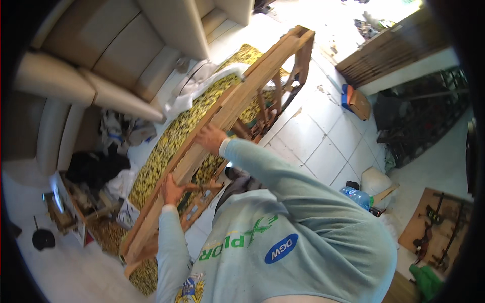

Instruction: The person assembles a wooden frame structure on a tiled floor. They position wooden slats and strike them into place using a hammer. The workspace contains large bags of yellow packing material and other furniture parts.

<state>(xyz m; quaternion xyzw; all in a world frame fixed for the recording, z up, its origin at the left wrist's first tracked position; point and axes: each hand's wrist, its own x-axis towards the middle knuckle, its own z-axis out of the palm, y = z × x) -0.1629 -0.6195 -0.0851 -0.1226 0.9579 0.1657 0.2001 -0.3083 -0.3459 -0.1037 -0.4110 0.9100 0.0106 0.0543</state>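
A long wooden frame (230, 112) built of planks and slats runs from the lower left to the top centre. My left hand (172, 191) is closed over its upper beam, near a crosspiece. Farther along the same beam, my right hand (210, 138) grips the wood with its fingers curled over the edge; part of the grip is hidden. Below and beside the frame lies yellow and black patterned fabric (179, 136), with a white cloth (187, 101) along its far side.
Beige upholstered seats (121, 55) stand at the left. On the tiled floor (310, 136) to the right are an orange and blue box (356, 102) and a blue plastic bottle (356, 197). A black cap (43, 238) and a wooden box of oddments (83, 199) lie at lower left.
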